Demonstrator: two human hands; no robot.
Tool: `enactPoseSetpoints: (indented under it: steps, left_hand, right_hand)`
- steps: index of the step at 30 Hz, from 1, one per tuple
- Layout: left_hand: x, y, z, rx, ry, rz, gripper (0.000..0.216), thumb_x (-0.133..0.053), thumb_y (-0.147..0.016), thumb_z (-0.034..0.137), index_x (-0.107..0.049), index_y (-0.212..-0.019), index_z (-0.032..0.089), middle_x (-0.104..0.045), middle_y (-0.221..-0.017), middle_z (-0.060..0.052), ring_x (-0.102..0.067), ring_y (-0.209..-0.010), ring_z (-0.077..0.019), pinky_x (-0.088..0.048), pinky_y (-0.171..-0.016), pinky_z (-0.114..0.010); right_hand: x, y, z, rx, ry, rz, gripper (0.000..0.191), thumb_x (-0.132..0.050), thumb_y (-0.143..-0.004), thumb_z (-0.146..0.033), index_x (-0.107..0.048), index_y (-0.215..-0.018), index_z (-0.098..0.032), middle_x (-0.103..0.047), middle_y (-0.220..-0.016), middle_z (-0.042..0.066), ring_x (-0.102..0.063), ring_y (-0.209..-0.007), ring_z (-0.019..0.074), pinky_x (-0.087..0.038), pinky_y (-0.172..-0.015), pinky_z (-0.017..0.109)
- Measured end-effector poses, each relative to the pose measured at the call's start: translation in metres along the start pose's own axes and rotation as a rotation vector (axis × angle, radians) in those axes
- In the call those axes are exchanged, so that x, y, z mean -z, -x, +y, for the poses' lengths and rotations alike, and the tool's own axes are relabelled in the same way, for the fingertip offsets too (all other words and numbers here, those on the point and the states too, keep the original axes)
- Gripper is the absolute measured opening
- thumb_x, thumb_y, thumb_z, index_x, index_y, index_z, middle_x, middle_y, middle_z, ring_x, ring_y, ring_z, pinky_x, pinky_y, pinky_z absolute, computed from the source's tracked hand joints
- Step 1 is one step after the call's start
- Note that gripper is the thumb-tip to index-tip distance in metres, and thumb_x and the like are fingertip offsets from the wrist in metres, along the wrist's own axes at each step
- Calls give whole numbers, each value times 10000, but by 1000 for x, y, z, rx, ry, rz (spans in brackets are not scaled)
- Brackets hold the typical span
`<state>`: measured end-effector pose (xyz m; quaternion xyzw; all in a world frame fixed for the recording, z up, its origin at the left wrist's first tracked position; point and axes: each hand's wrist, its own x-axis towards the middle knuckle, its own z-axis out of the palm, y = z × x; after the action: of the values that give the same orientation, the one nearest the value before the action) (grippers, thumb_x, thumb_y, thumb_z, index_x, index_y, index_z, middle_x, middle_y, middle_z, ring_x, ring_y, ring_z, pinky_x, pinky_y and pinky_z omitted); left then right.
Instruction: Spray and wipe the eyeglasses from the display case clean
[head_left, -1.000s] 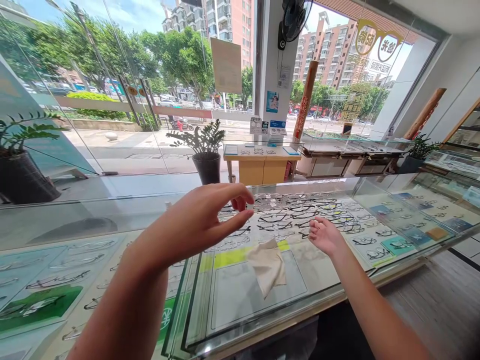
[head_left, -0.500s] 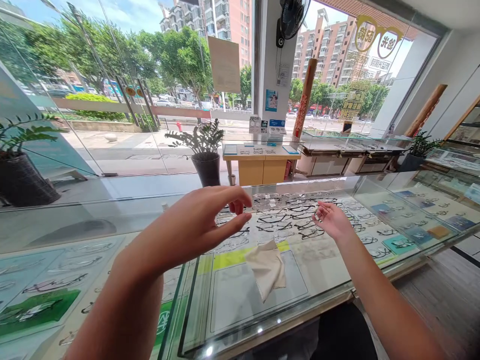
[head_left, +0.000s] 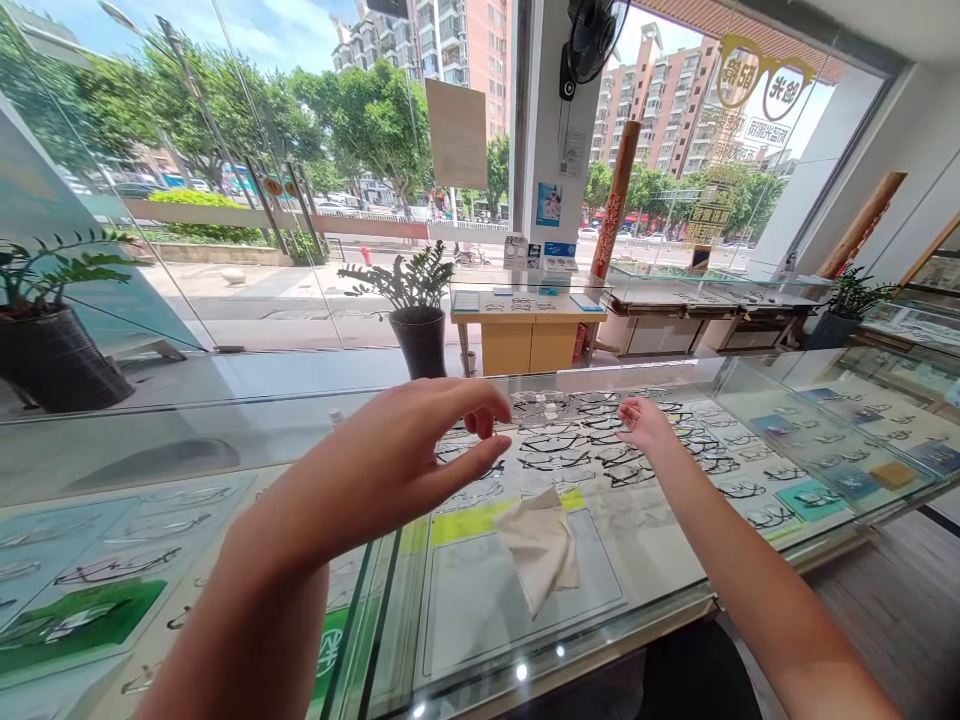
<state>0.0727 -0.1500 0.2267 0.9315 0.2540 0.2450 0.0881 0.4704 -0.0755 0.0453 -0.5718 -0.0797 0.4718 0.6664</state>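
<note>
My left hand (head_left: 431, 450) hovers above the glass display counter (head_left: 480, 655), its thumb stretched out apart from the curled fingers and nothing visible between them. To the right, my right hand (head_left: 646, 424) is also raised over the counter. Its fingers are loosely bent, with the thumb apart, and I see nothing held. Rows of eyeglasses (head_left: 555, 460) show behind and between both hands, under the glass. A crumpled beige cloth (head_left: 538, 545) lies on the counter top, nearer to me than either hand and touched by neither.
At the left, another glass case holds eyeglasses and a green card (head_left: 82, 625). A teal card (head_left: 814, 497) lies among the frames on the right. Beyond the counter stand a potted plant (head_left: 417, 325), a small yellow-fronted display table (head_left: 529, 345) and large windows.
My right hand has moved slightly left and up, its thumb and fingertips now farther apart. My left hand keeps its shape. The whole view has shifted a little; the cloth still lies in place.
</note>
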Motion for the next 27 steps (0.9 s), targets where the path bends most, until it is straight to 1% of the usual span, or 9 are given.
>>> enactPoseSetpoints:
  steps: [3,5,7,9,15,18,21,24,27]
  left_hand:
    - [0,0,0,-18,5,12,246,-562,-1039,421,-707,-1062,224,-770,-986,-35,-711,-849,-184,-528,-758,-300]
    - [0,0,-1,-28,1,12,238,-562,-1040,415,-705,-1061,226,-771,-988,-35,-713,-855,-185,-530,-771,-302]
    - [0,1,-2,-26,-2,6,234,-559,-1045,412,-703,-1069,229,-771,-994,-32,-715,-858,-182,-527,-771,-299]
    - [-1,1,-3,-18,-1,7,235,-560,-1047,415,-704,-1071,230,-771,-995,-30,-714,-860,-179,-526,-775,-299]
    - [-3,-3,-10,57,8,39,291,-575,-1031,465,-726,-1059,218,-780,-985,-48,-706,-851,-190,-526,-769,-309]
    - [-6,-8,-16,153,9,87,297,-573,-1021,455,-740,-995,210,-782,-949,-51,-698,-823,-191,-501,-716,-300]
    - [-14,-14,-25,245,43,152,310,-562,-1022,434,-754,-949,201,-790,-934,-58,-702,-824,-199,-483,-684,-293]
    - [-24,-21,-36,289,200,144,343,-568,-1026,453,-784,-978,191,-810,-956,-77,-726,-861,-217,-530,-745,-323]
    - [-36,-28,-46,273,492,137,388,-646,-997,516,-796,-1117,179,-819,-1100,-120,-750,-973,-240,-581,-867,-382]
  right_hand:
    - [-3,6,-1,23,-13,-16,373,-707,-1031,-387,-663,-1335,-176,-700,-1319,104,-723,-1096,241,-639,-925,451]
    - [-3,16,-4,53,-32,-39,232,-695,-1032,-319,-694,-1201,-160,-731,-1124,65,-718,-911,182,-635,-794,353]
    - [-4,29,-11,94,-61,-82,43,-653,-993,-162,-695,-994,-169,-688,-833,8,-639,-689,127,-571,-639,250]
    - [-8,45,-20,149,-91,-149,112,-633,-939,-95,-682,-908,-191,-639,-701,-12,-602,-619,120,-547,-593,221]
    - [-44,107,-50,301,-116,-400,163,-692,-839,-97,-740,-976,-173,-658,-694,5,-626,-691,145,-607,-740,260]
    - [-71,140,-57,408,-33,-640,123,-750,-826,-210,-749,-939,-161,-647,-696,1,-623,-702,136,-559,-730,251]
    - [-98,167,-57,431,56,-836,114,-744,-841,-295,-748,-892,-193,-614,-660,-19,-603,-683,133,-531,-744,270]
    - [-116,185,-53,467,71,-1013,151,-716,-884,-356,-740,-828,-217,-543,-600,-38,-541,-623,133,-530,-807,314]
    - [-126,195,-46,521,-4,-1166,204,-682,-920,-374,-720,-775,-236,-479,-572,-46,-454,-582,134,-523,-848,344]
